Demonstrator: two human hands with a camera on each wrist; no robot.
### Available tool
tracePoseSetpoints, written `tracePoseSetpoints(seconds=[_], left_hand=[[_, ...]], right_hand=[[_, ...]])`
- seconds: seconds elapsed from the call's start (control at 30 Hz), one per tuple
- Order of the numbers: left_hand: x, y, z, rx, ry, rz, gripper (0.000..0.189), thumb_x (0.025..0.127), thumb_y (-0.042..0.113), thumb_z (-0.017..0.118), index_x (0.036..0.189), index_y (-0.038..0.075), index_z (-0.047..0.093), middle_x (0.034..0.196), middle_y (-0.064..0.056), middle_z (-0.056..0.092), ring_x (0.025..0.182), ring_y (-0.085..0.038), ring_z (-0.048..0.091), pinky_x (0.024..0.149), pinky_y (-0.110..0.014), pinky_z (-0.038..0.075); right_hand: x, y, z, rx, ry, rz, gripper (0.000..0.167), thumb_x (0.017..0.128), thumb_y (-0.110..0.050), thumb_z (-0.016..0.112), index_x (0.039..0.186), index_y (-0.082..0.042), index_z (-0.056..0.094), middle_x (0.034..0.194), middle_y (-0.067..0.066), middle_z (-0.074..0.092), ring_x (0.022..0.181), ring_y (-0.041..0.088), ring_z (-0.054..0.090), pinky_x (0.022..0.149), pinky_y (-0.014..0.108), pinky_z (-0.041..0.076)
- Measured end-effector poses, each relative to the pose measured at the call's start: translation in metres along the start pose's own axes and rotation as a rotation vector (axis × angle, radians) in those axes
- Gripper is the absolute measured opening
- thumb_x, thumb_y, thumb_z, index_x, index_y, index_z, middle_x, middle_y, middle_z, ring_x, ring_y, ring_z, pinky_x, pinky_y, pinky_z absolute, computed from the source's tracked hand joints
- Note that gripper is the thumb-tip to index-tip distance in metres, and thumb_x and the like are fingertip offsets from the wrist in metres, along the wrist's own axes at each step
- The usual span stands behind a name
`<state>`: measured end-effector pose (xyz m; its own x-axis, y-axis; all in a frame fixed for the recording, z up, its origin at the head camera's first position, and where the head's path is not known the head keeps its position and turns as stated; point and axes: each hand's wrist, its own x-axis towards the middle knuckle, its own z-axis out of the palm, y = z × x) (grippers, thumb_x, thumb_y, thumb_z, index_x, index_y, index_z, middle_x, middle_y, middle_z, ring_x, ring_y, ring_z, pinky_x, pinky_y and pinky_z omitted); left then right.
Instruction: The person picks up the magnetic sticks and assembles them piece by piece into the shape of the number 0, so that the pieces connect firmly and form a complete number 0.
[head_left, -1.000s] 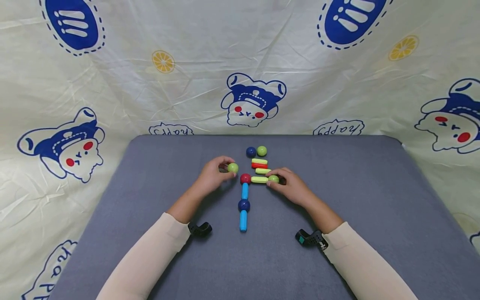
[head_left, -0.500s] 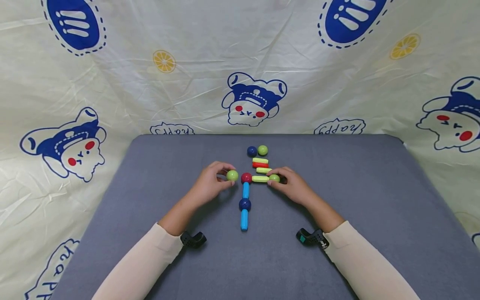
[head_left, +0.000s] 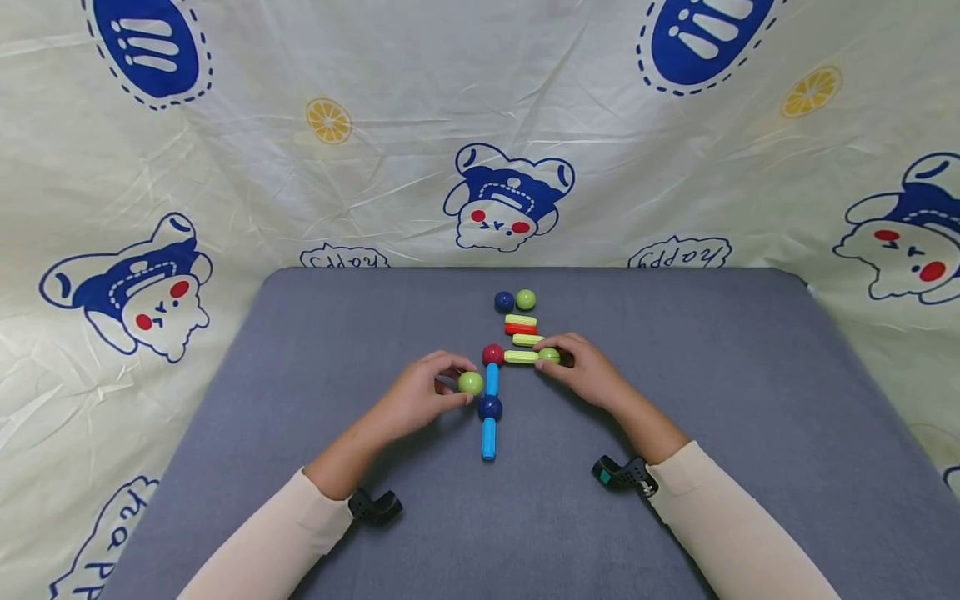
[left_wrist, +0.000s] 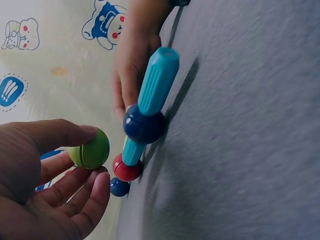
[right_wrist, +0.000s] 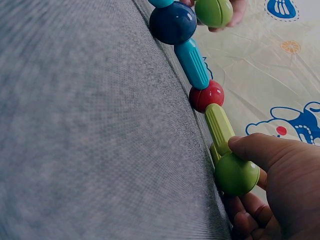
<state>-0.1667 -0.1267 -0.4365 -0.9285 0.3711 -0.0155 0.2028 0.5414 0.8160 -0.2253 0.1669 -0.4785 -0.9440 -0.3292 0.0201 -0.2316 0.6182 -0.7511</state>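
My left hand point(head_left: 423, 396) pinches a green ball point(left_wrist: 91, 150) between thumb and fingers, just left of the upper blue rod point(head_left: 492, 379). A joined chain lies on the table: a lower blue rod point(head_left: 489, 439), a dark blue ball point(head_left: 491, 407), the upper blue rod, a red ball point(head_left: 492, 355) at the corner, then a yellow-green rod point(head_left: 521, 357) running right. At that rod's right end is another green ball point(right_wrist: 237, 174), which my right hand point(head_left: 585, 371) grips with the thumb at the joint. In the right wrist view the fingers reach under this ball.
Beyond the chain lie a loose yellow-green rod point(head_left: 527, 340), a red rod point(head_left: 521, 329) against another yellow-green rod point(head_left: 521, 320), a dark blue ball point(head_left: 504, 302) and a green ball point(head_left: 526, 299). The grey table point(head_left: 360, 317) meets a printed sheet point(head_left: 405, 183) at the back.
My left hand has moved toward me with the green ball, from beside the red ball to beside the upper blue rod. My right hand keeps its grip on its green ball.
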Motion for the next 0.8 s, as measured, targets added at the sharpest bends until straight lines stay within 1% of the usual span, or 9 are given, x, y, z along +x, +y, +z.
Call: tracePoseSetpoints(seconds=[0.23,0.43,0.53,0.67,0.8], left_hand=[[-0.016,-0.002,0.008,-0.043,-0.046,0.043,0.034,0.088,0.007,0.078,0.119,0.014,0.068,0.115,-0.002,0.061,0.104,-0.016,0.062,0.089,-0.028,0.057],[-0.029,-0.002,0.013,-0.046,-0.082,0.094,0.035,0.087,0.01,0.079,0.12,0.014,0.067,0.113,0.0,0.062,0.098,-0.012,0.064,0.089,-0.026,0.057],[-0.036,-0.002,0.016,-0.042,-0.104,0.12,0.038,0.087,0.011,0.08,0.122,0.013,0.066,0.113,0.001,0.062,0.098,-0.011,0.063,0.087,-0.026,0.057],[-0.044,-0.002,0.021,-0.06,-0.144,0.138,0.039,0.086,0.01,0.081,0.123,0.011,0.067,0.115,0.002,0.062,0.098,-0.011,0.062,0.084,-0.025,0.058],[-0.052,-0.002,0.027,-0.076,-0.195,0.15,0.037,0.087,0.011,0.08,0.121,0.014,0.069,0.117,0.004,0.061,0.097,-0.008,0.062,0.083,-0.024,0.058]], right_hand=[[0.0,-0.002,0.0,-0.002,-0.003,0.002,0.029,0.097,-0.027,0.07,0.123,-0.016,0.069,0.119,0.012,0.062,0.1,0.024,0.052,0.085,0.035,0.042],[0.0,-0.002,0.0,0.004,0.0,-0.001,0.028,0.096,-0.026,0.07,0.123,-0.015,0.069,0.118,0.012,0.061,0.098,0.024,0.052,0.084,0.035,0.041],[0.0,-0.001,0.0,0.005,-0.001,-0.001,0.028,0.096,-0.026,0.07,0.123,-0.016,0.069,0.117,0.012,0.061,0.098,0.024,0.052,0.084,0.035,0.042],[0.0,0.0,0.001,0.005,0.003,-0.005,0.028,0.096,-0.026,0.07,0.123,-0.015,0.069,0.117,0.012,0.061,0.098,0.024,0.052,0.084,0.035,0.042],[0.0,0.0,0.001,0.001,0.005,-0.01,0.028,0.096,-0.025,0.071,0.123,-0.015,0.069,0.117,0.012,0.061,0.098,0.024,0.052,0.084,0.035,0.042]])
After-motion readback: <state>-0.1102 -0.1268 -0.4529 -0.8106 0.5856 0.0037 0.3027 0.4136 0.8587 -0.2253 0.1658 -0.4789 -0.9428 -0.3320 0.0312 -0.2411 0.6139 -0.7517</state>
